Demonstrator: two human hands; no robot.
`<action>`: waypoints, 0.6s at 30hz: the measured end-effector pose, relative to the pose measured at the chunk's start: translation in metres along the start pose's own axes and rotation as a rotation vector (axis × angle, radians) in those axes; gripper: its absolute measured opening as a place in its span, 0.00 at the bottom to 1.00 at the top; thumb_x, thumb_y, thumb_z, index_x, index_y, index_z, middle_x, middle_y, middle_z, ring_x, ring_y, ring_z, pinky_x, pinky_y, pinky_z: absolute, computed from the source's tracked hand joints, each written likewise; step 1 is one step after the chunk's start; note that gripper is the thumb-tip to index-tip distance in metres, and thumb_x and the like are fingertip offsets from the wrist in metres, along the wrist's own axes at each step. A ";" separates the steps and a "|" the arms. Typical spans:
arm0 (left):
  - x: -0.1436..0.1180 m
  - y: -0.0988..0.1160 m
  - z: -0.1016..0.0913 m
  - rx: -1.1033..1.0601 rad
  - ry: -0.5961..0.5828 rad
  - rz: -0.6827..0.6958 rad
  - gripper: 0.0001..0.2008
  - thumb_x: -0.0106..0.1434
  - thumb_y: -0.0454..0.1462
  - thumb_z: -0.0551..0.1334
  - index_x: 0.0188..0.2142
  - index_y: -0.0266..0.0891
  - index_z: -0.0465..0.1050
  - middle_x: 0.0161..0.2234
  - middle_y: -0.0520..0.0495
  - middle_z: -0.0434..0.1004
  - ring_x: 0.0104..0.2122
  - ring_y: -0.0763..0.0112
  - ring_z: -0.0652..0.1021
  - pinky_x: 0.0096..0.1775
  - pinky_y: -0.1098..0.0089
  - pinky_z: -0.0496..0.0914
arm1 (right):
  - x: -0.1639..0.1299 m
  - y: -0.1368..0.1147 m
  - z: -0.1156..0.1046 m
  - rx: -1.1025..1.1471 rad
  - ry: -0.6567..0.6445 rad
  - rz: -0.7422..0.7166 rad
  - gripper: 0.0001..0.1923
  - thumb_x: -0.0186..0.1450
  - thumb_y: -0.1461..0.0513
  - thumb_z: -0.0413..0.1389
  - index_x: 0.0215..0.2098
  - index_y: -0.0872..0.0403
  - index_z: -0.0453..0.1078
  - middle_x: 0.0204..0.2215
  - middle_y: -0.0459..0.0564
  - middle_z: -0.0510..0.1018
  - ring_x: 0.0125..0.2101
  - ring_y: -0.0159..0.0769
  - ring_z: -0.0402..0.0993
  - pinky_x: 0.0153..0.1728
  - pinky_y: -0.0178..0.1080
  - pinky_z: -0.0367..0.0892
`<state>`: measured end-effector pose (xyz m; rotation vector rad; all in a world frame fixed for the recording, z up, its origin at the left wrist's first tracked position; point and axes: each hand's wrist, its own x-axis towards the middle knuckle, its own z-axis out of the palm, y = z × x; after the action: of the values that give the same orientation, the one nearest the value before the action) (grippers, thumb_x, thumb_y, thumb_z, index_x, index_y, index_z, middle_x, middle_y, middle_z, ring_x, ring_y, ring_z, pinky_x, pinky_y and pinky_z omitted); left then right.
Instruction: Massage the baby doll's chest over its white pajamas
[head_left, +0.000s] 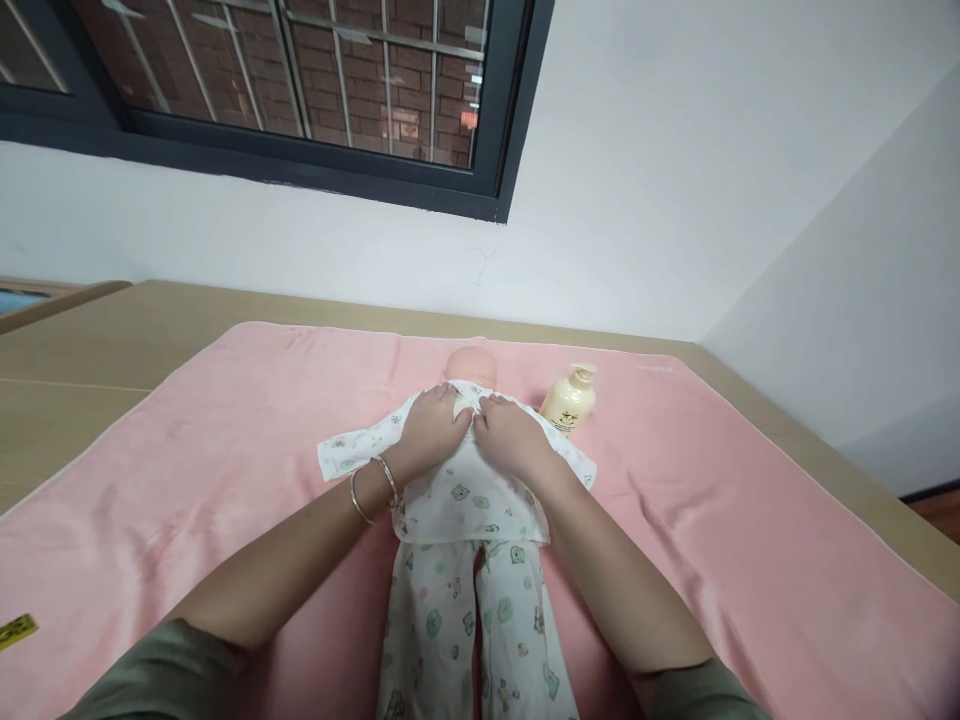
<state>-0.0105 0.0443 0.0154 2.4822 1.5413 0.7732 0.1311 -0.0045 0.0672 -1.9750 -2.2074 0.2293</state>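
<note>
Cotton-clad doll (465, 520) lies under both hands' fingers (450, 405) at its chest.

The doll's (471, 480) face is out of sight; only the bare top of its head shows beyond the collar. Its chest lies under the left hand (433, 430) and the right hand (510, 432), so whatever the fingers do at the neckline is hidden. The trouser legs run off the near edge, feet unseen. The label on the lotion bottle (570, 398) is too small to read. A yellow object (16, 631) at the left edge is cut off.
</note>
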 end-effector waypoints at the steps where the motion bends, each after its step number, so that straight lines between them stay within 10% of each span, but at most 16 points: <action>1: -0.004 0.003 0.002 0.033 0.016 0.008 0.19 0.72 0.40 0.51 0.52 0.30 0.73 0.54 0.32 0.78 0.56 0.51 0.76 0.58 0.53 0.69 | 0.003 0.004 0.000 0.027 -0.001 0.000 0.20 0.75 0.59 0.41 0.53 0.58 0.71 0.54 0.61 0.77 0.56 0.47 0.72 0.53 0.42 0.63; 7: -0.022 0.022 0.009 0.145 0.081 0.089 0.22 0.72 0.36 0.49 0.59 0.25 0.67 0.60 0.27 0.72 0.63 0.47 0.69 0.62 0.50 0.64 | 0.025 0.023 0.009 0.103 0.041 0.055 0.23 0.76 0.56 0.41 0.57 0.61 0.68 0.60 0.63 0.73 0.59 0.46 0.69 0.57 0.42 0.61; 18: 0.005 -0.007 0.003 -0.015 -0.030 0.004 0.18 0.72 0.41 0.49 0.47 0.32 0.72 0.47 0.34 0.80 0.49 0.52 0.78 0.54 0.55 0.70 | 0.002 -0.004 0.009 0.000 0.042 -0.019 0.26 0.75 0.61 0.40 0.64 0.67 0.65 0.65 0.67 0.67 0.67 0.50 0.60 0.65 0.44 0.54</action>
<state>-0.0131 0.0528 0.0126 2.4752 1.5163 0.7418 0.1248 -0.0026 0.0591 -1.9392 -2.1992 0.1835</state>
